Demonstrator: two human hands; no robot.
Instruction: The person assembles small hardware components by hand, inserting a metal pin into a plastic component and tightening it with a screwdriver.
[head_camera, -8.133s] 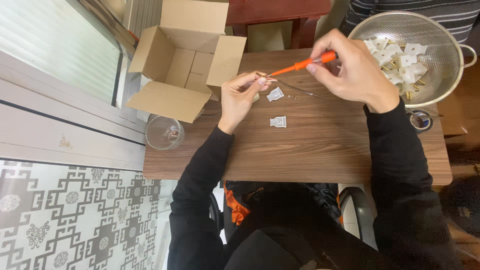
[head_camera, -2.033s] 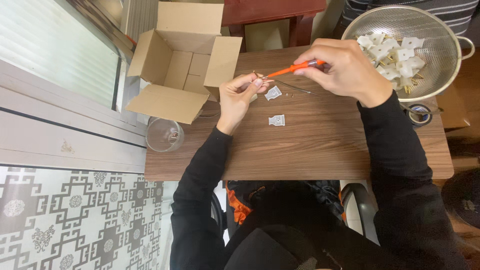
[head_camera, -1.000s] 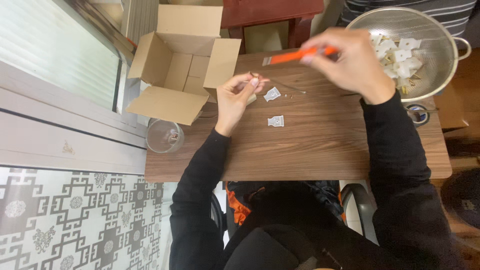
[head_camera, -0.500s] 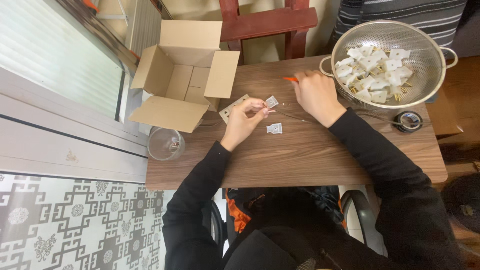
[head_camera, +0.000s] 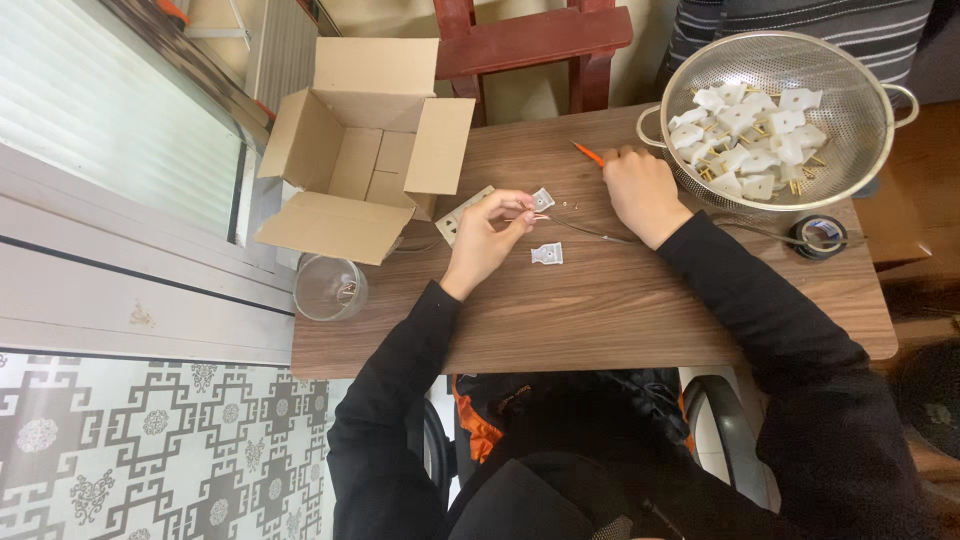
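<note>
Now both hands pinch a thin wire between them

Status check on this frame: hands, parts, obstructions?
Left hand pinching small white part. Right hand down on orange screwdriver. Second white piece loose on table. Nothing between them.

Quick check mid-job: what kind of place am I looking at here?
Likely a home room used for small piecework: a wooden table over patterned floor tiles, a metal colander full of white plug parts, an open cardboard box.
</note>
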